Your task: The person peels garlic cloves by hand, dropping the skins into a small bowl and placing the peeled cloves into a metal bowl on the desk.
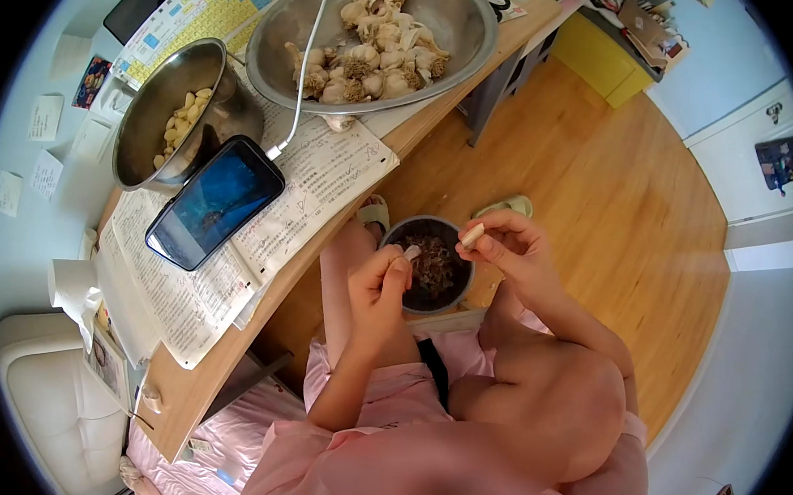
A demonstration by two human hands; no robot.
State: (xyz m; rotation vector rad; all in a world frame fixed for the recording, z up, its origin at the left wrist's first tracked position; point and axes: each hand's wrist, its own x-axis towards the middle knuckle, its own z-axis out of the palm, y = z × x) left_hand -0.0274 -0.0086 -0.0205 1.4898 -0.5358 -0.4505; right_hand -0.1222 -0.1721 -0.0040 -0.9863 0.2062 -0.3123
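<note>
My right hand (515, 248) pinches a pale garlic clove (473, 235) between thumb and fingertips. Closed in a fist, my left hand (380, 281) has a small whitish scrap, seemingly garlic skin (412, 252), sticking out by the thumb. Both hands are above my lap, either side of a dark bin (428, 305) on the floor with brownish peelings (435, 263) inside. On the desk, a wide metal basin (269, 39) holds whole garlic bulbs (386, 55). Beside it, a deep steel pot (135, 136) contains peeled cloves (184, 120).
A phone (215, 203) with a white cable (308, 73) leans against the pot, above open printed pages (322, 193) on the wooden desk (270, 312). A slipper (513, 207) lies beyond the bin. At the left stands a white padded chair or headboard (60, 408).
</note>
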